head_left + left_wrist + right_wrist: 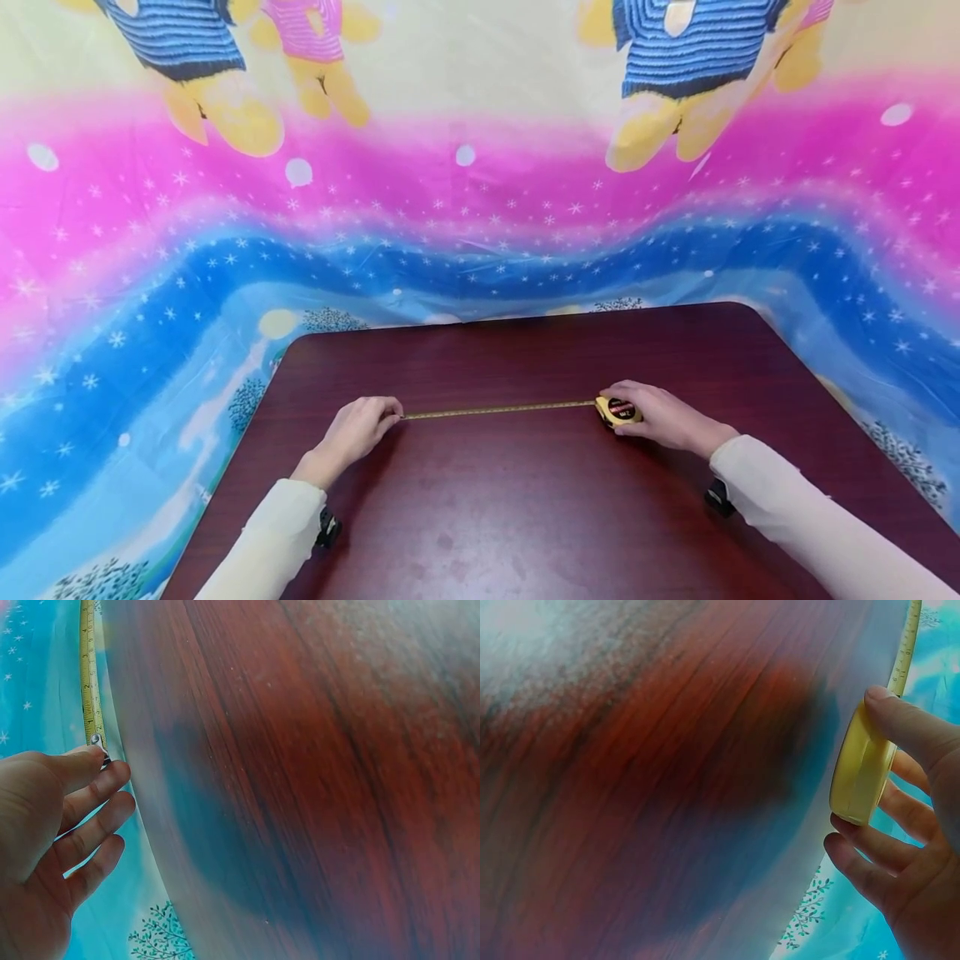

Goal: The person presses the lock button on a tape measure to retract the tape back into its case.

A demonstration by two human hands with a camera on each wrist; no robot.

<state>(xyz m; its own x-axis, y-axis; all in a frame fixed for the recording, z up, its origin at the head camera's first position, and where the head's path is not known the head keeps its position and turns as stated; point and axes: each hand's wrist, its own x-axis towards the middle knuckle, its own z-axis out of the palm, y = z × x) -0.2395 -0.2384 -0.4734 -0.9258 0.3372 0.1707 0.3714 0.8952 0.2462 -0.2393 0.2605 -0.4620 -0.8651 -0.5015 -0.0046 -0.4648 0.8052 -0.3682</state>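
Stretching: apparent step, tape blade (498,409) straight, left-to-right
Left hand (360,427): pinching blade end (96,739)
Right hand (666,418): gripping yellow case (621,411)
Next: probably steady tension

Tape blade (495,410) bars the middle of the desk (510,508)

The stretched tape blade spans from the left hand (362,427) to the tape case (621,412) in the right hand (663,418). Open desk lies on its near and far sides. Nearer, the left sleeve (266,537) and right sleeve (810,504) flank the open middle. Behind the far edge, patterned cloth (465,196) rises like a wall.
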